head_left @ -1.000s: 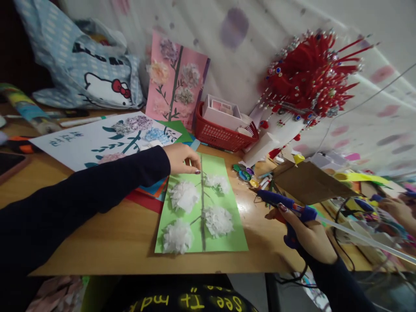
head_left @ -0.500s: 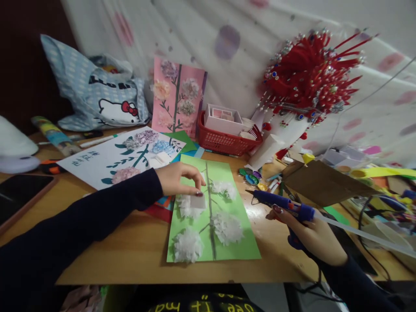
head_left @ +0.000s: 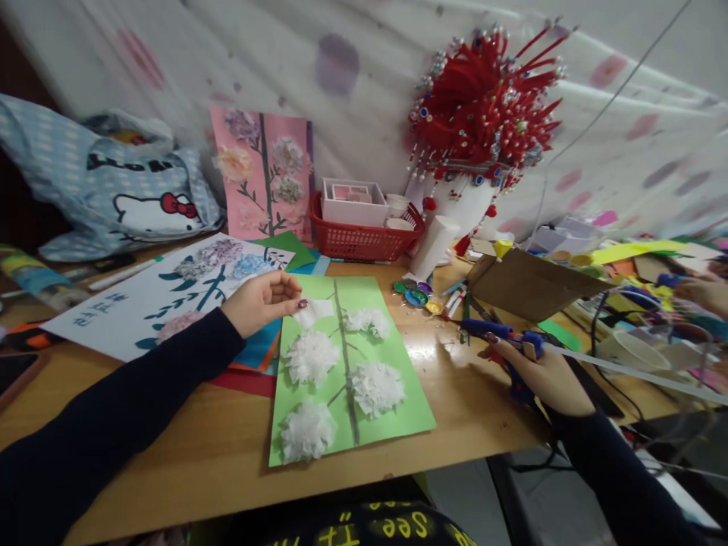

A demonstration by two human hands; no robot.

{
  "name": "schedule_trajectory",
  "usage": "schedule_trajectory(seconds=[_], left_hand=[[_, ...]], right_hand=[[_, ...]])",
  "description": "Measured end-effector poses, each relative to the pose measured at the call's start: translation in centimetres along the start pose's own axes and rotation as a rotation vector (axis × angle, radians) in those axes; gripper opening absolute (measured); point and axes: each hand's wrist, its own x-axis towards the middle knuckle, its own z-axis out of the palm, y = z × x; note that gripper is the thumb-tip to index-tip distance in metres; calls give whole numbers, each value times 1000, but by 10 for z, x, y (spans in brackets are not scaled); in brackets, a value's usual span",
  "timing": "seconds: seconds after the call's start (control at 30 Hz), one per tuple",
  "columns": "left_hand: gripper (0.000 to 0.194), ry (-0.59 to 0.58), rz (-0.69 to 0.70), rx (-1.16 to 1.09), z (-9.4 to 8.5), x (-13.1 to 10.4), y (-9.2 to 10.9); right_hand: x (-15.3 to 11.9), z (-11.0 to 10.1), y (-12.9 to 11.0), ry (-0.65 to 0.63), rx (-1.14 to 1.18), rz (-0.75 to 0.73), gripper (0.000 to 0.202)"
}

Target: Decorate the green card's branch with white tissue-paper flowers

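My left hand (head_left: 262, 303) pinches a small white paper piece (head_left: 316, 311) over the upper left of a green sheet (head_left: 398, 402). On that sheet a grey painted stem (head_left: 346, 356) runs lengthwise, with several ruffled white paper flowers (head_left: 311, 358) beside it. To the right of the sheet, my right hand (head_left: 540, 371) is wrapped around a blue hot glue gun (head_left: 494, 330). Its nozzle points left, and a long clear glue stick (head_left: 631, 369) sticks out of its back end.
Behind the sheet are a pink flower picture (head_left: 265, 182), a red basket (head_left: 364, 236) and a red beaded headdress (head_left: 489, 106). A white flower picture (head_left: 130, 303) lies left. A brown cardboard piece (head_left: 535, 288) and clutter lie right. Another person's hand (head_left: 708, 292) shows at the far right.
The view has turned to the right. My left hand, with the white paper piece, has moved from over the middle left flower to above it. The glue gun stays in my right hand.
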Motion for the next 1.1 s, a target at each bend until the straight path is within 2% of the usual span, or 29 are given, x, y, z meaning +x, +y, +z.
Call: schedule_trajectory(seconds=[0.1,0.27,0.37,0.47,0.57,0.67,0.73,0.8,0.87,0.9,1.0,1.1], left_hand=[[43,-14,-42,-13,6,0,1],[37,-70,-121,-35,9,-1,1],[34,-57,-134,-8,9,-1,-1],[33,-16,-131,12,7,-1,-3],[34,36,-105,19,6,-1,-5],[34,109,-106,-84,7,-1,-8],[34,137,-120,-191,8,-1,-9],[35,140,-124,-278,11,-2,-8],[36,139,-124,-335,14,-4,-3],[36,138,-129,-355,15,-4,0],[41,138,-155,-411,20,-7,8],[44,129,-192,-448,25,-9,9]], right_hand=[[4,4,1,-133,-104,-56,42],[8,8,-2,-71,-236,-166,44],[6,0,-1,-39,-328,-223,47],[-12,-19,3,-60,-452,-251,45],[-44,-42,-4,-186,-514,-99,45],[-72,-51,-36,-320,-233,-207,43],[-77,-43,-68,-306,-72,-309,44],[-68,-22,-100,-255,7,-535,41],[-48,7,-125,-205,-34,-767,36],[-36,23,-133,-225,-118,-839,33],[-9,66,-145,-201,-399,-945,23],[1,81,-146,-353,-459,-915,14]])
